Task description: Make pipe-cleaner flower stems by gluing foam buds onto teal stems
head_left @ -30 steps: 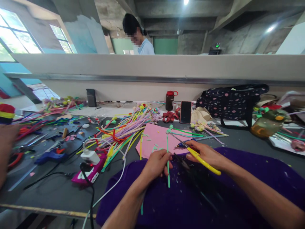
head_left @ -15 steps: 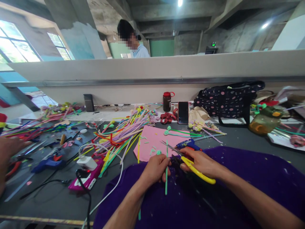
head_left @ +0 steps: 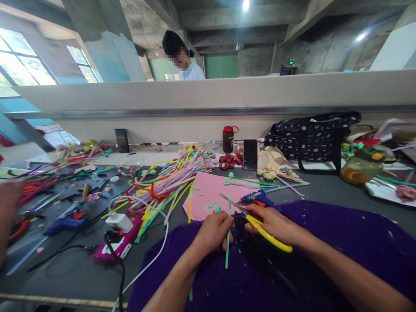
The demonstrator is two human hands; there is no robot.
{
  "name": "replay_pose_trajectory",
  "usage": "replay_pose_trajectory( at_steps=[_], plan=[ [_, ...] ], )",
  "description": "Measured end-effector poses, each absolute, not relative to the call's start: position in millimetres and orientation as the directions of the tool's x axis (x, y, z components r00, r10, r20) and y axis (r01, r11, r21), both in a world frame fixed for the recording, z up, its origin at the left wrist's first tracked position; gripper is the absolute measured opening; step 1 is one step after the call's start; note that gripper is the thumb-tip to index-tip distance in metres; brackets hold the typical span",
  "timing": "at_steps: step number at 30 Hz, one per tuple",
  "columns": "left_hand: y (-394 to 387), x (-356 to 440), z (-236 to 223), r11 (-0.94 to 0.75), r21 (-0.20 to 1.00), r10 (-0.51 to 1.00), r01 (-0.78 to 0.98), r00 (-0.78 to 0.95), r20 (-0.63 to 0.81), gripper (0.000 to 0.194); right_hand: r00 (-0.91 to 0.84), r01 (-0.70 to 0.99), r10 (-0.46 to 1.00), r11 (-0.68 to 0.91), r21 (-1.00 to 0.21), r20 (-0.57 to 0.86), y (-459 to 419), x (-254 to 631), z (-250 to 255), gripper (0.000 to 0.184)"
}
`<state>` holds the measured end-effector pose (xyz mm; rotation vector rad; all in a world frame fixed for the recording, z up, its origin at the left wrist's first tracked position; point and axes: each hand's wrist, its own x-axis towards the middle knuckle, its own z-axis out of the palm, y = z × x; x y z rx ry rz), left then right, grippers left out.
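Note:
My left hand (head_left: pixel 212 229) is closed, pinching a light-green pipe cleaner (head_left: pixel 227 253) that stands nearly upright out of both sides of the grip. A small green curled piece (head_left: pixel 217 209) shows just above its knuckles. In my right hand (head_left: pixel 269 223) is a pair of scissors (head_left: pixel 271 236) with yellow handles. Their slim metal blades point up and left, beside and across the upper part of the pipe cleaner. Under both hands lies dark purple cloth (head_left: pixel 169 268). Ahead of them is a pink sheet (head_left: pixel 208 186) with short green offcuts on it.
A blue glue gun (head_left: pixel 256 196) lies just beyond my right hand. Left are a pink power strip (head_left: pixel 121 245) with cables, a pipe-cleaner bundle (head_left: pixel 182 173) and another glue gun (head_left: pixel 66 223). Another person's hand (head_left: pixel 11 208) is at the left edge. A phone (head_left: pixel 250 154) and bottle (head_left: pixel 228 139) stand behind.
My two hands, the scissors and the pipe cleaner have hardly moved. At the left edge, the other person's hand has shifted and the red thing above it has mostly left view.

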<state>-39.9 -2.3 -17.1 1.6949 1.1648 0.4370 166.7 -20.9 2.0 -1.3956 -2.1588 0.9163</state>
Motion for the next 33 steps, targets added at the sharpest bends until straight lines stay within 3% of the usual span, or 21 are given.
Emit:
replay_pose_trajectory(
  at_steps=[6, 20, 33],
  plan=[
    [-1.9, -39.0, -20.4, -0.049, 0.854, 0.836, 0.519, 0.489, -0.250, 0.034, -0.438, 0.628, 0.899, 0.293, -0.721, -0.016, -21.7, 168.0, 1.8, 0.039],
    [-3.9, -35.1, -22.8, -0.120, 0.777, 0.782, 0.618, 0.541, -0.310, 0.034, -0.463, 0.786, 0.871, 0.320, -0.530, -0.162, 7.3, 158.7, -8.4, 0.037],
    [-5.4, -33.4, -18.4, -0.121, 0.764, 0.781, 0.633, 0.536, -0.321, 0.032, -0.459, 0.781, 0.876, 0.320, -0.537, -0.146, 6.1, 159.5, -4.6, 0.034]
  ],
)
